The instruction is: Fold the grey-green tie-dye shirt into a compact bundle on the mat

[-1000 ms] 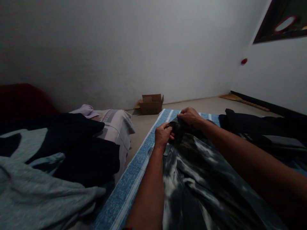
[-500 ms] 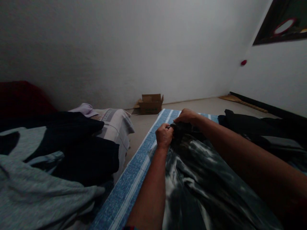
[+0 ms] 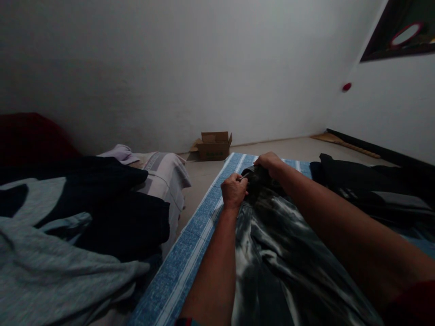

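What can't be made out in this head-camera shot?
Head view:
Right hand: most fingers hidden behind the hand itself.
Thin thing at the left hand: too small to identify.
Patterned garment: lower end cut off by the bottom edge.
Box: print too small and dim to read.

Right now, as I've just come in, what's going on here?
A person's left hand and right hand hold the far end of a mottled dark garment. It lies on a blue striped cloth, with dark clothes to the right. A grey garment lies off to the left, and an open cardboard box stands by the wall.
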### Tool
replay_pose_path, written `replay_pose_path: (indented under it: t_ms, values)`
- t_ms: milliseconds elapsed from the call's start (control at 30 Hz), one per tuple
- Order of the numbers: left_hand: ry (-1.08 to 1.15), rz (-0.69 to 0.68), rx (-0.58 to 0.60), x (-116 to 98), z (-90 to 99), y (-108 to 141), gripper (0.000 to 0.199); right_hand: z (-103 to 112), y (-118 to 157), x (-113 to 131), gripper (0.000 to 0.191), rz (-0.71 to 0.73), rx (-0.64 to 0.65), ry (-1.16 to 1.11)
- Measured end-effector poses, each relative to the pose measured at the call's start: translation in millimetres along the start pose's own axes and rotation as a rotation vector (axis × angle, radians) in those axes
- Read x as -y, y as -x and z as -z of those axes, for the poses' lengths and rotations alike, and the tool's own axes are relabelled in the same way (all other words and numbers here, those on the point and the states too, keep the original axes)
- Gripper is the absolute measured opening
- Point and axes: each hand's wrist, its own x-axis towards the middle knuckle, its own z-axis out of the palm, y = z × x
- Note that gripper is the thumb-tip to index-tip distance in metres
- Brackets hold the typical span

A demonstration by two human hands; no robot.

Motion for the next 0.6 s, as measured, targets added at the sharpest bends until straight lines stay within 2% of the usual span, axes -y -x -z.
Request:
replay_pose_path:
  t_ms: [133,267,367,500,600]
  values:
    - [0.033,0.034,0.001,0,0.4,0,0.005,3,7,5,0.019,-0.062,0.032,0.006]
    - [0.011,0.037,0.003,1,0.5,-2,0.005,13,22,11,0.03,-0.024,0.06,0.026]
    - [0.024,0.03,0.014,2,0.4,-2,0.005,15,26,14,0.026,-0.026,0.105,0.018]
    - [0.05,0.025,0.029,2,0.1,-2,0.004,10,16,10,0.013,-0.051,0.017,-0.009]
    - [0.058,0.029,0.026,1,-0.5,-2,0.005,4,7,7,0.017,-0.027,-0.059,-0.049]
